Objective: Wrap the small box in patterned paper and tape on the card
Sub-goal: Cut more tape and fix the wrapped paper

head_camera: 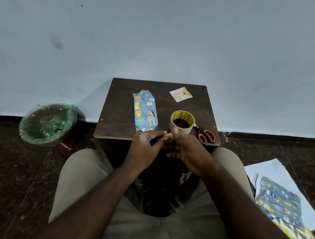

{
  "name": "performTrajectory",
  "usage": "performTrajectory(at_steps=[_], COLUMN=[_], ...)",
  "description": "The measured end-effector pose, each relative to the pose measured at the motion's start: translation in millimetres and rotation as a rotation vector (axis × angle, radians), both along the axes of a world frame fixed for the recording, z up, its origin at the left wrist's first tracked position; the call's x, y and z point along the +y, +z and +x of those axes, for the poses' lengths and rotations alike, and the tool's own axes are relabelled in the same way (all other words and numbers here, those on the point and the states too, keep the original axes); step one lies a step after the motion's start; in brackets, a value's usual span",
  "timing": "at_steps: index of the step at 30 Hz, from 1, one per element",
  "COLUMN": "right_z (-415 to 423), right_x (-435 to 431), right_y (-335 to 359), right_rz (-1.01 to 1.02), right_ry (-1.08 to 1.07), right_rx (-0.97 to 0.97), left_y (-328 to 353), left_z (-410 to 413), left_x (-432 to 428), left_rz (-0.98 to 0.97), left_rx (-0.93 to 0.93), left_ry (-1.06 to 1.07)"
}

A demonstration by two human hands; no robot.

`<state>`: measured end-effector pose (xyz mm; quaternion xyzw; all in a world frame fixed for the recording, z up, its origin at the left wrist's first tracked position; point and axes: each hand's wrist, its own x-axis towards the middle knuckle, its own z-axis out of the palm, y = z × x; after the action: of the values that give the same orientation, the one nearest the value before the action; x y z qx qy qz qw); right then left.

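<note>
Table with wrapped box, card, tape (scissors alongside)

Behind the tape roll the scissors' blades are hidden, and just before it, whether the right hand holds anything is unclear.

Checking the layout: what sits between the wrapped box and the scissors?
The tape roll, on the table between the wrapped box and the scissors, seen in the head view.
</note>
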<state>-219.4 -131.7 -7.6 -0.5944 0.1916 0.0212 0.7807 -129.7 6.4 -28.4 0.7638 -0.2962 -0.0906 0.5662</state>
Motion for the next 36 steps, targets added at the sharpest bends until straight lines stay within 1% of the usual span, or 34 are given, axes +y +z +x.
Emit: performTrajectory(at_steps=[2, 4, 6, 9, 10, 12, 17, 20, 21, 23, 25, 26, 27, 28, 31, 33, 36], right_z=[-3, -3, -2, -1, -1, -1, 3, 6, 6, 5, 5, 5, 7, 9, 16, 22, 31], right_x=[-1, -4, -6, -6, -5, -4, -1, -1, -3, -5, -4, -2, 1, 4, 12, 16, 21], right_y=[-1, -6, -11, -16, -18, -21, -23, -25, -25, -24, -23, -23, -23, -24, -27, -30, -39], right_rz=[-0.236, -0.436, -0.525, -0.641, -0.663, -0.678, -0.602, -0.461, -0.387, -0.265, -0.179, -0.142, -0.116, -0.102, -0.077, -0.038, 0.054], right_ry=[0.010, -0.057, -0.101, -0.010, 0.001, -0.048, -0.188, -0.332, -0.386, -0.429, -0.402, -0.387, -0.375, -0.367, -0.363, -0.390, -0.425], right_rx=[0.000, -0.002, -0.006, -0.027, -0.038, -0.043, -0.033, -0.048, -0.059, -0.076, -0.083, -0.085, -0.085, -0.085, -0.101, -0.097, -0.055], left_y=[1, 2, 0, -5, -6, -8, -9, -4, -2, -2, -4, -7, -10, -14, -33, -41, -43], left_z=[1, 2, 3, 6, 7, 8, 7, 9, 12, 21, 37, 47, 56, 64, 76, 76, 77], left_x=[2, 3, 4, 5, 6, 6, 1, 3, 6, 12, 15, 15, 14, 12, 8, 7, 3], left_rz=[0.014, 0.053, 0.120, 0.195, 0.208, 0.219, 0.173, 0.154, 0.167, 0.122, 0.058, 0.076, 0.126, 0.198, 0.402, 0.447, 0.446], left_rx=[0.117, 0.153, 0.173, 0.184, 0.186, 0.217, 0.307, 0.361, 0.328, 0.171, -0.075, -0.191, -0.267, -0.291, -0.238, -0.235, -0.299], left_ry=[-0.020, -0.048, -0.101, -0.161, -0.171, -0.188, -0.172, -0.124, -0.092, 0.033, 0.223, 0.279, 0.293, 0.269, 0.133, 0.097, 0.122])
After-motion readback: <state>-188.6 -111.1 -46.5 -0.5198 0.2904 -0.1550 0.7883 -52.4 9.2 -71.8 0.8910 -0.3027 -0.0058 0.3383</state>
